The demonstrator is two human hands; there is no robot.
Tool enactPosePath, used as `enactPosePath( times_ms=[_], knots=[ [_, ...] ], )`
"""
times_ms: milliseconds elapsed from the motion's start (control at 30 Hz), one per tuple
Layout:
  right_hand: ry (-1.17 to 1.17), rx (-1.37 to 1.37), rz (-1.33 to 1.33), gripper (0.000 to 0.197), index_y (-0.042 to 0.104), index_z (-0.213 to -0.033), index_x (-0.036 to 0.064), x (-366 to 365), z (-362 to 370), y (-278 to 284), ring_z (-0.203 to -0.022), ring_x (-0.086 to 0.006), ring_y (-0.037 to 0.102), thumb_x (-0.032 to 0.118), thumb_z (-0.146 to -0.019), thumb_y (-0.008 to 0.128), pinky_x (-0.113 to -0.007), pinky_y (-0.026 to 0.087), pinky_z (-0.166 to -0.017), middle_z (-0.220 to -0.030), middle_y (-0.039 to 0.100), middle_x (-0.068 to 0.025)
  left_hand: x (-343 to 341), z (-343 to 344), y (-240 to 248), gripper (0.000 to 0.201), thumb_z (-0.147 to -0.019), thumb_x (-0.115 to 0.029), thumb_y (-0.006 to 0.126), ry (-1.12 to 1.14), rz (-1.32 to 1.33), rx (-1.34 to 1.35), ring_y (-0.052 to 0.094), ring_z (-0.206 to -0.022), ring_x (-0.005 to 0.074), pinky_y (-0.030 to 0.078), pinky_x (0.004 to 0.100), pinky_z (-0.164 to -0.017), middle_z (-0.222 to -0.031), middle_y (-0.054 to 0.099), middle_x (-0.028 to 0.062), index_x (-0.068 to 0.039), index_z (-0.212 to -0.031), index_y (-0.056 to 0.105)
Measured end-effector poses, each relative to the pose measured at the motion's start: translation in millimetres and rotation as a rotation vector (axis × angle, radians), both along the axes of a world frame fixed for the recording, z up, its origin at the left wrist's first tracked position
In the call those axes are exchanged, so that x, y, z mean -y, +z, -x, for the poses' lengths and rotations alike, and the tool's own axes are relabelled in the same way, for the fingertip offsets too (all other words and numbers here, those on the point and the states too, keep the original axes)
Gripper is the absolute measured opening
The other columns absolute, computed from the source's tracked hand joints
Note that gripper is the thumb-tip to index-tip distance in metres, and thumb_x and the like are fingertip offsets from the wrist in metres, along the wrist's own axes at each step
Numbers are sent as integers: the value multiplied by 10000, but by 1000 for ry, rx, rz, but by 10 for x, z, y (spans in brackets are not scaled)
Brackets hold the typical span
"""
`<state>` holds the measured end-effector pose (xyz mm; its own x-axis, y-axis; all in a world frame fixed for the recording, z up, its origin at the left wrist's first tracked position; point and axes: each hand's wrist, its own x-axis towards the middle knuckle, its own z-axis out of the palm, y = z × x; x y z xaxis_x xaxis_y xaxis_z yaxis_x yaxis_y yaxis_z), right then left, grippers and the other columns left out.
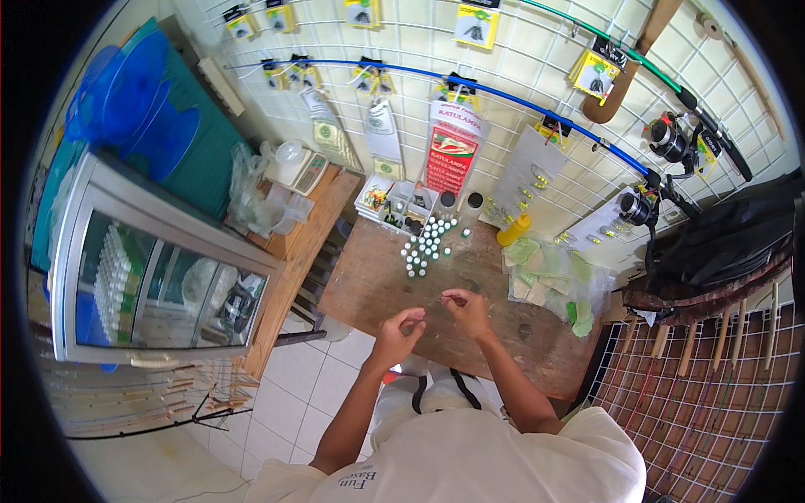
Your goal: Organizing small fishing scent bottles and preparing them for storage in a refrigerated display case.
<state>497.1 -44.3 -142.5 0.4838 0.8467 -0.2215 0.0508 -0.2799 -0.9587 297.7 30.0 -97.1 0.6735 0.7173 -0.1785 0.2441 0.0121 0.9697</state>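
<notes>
My left hand is raised just over the near edge of the wooden table, its fingers curled toward the thumb. To its right, my right hand hovers above the tabletop with fingers bent together and turned toward the left hand. A small gap separates the two hands. Whatever lies between the fingers, if anything, is too small to make out. Ahead of them stands a loose cluster of small bottles with white caps. Two clear jars with dark lids stand behind the cluster.
A yellow squeeze bottle and plastic bags with pale green pieces occupy the table's right side. A white divided tray sits at the back left. Fishing rods hang on the wall grid; a glass-fronted cabinet stands left.
</notes>
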Motion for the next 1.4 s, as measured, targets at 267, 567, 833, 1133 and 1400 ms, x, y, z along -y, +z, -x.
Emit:
enactPosePath(
  times_ms=[267,567,833,1133,1400],
  knots=[
    [-225,236,131,230,719,-1091,-13,-579,-398,-709,-900,-227,748,86,-885,692,-330,579,-806,-980,756,-159,-368,-928,-910,522,-891,-94,694,22,-20,-86,606,-1242,313,482,392,-1043,-1334,612,239,29,-1371,531],
    [-85,544,121,374,710,-1151,43,-1023,-849,-1125,-852,-355,693,88,-782,749,-422,553,-766,-927,701,-200,-674,-1483,-1321,549,-862,-59,646,-27,-124,-379,625,-1198,358,504,409,-1002,-1289,635,242,17,-1392,522],
    [35,461,35,343,720,-1128,54,-1065,-923,-1382,-859,-346,697,79,-787,747,-408,556,-783,-965,712,-186,-651,-1564,-1515,498,-878,4,550,66,-148,-338,645,-1145,378,516,414,-957,-1240,647,267,44,-1374,527],
    [100,361,82,295,720,-1139,59,-676,-945,-1193,-888,-317,726,66,-844,723,-376,566,-772,-999,725,-190,-499,-1617,-1493,416,-917,7,502,117,-185,-306,646,-1081,426,517,425,-906,-1154,670,276,19,-1324,585],
    [19,166,76,280,700,-1126,-26,-176,-583,-809,-906,-203,745,57,-863,752,-321,587,-806,-993,757,-148,-70,-1210,-1186,302,-964,-59,582,203,-6,-155,701,-891,204,536,343,-805,-1002,729,187,-25,-1251,669]
  ],
)
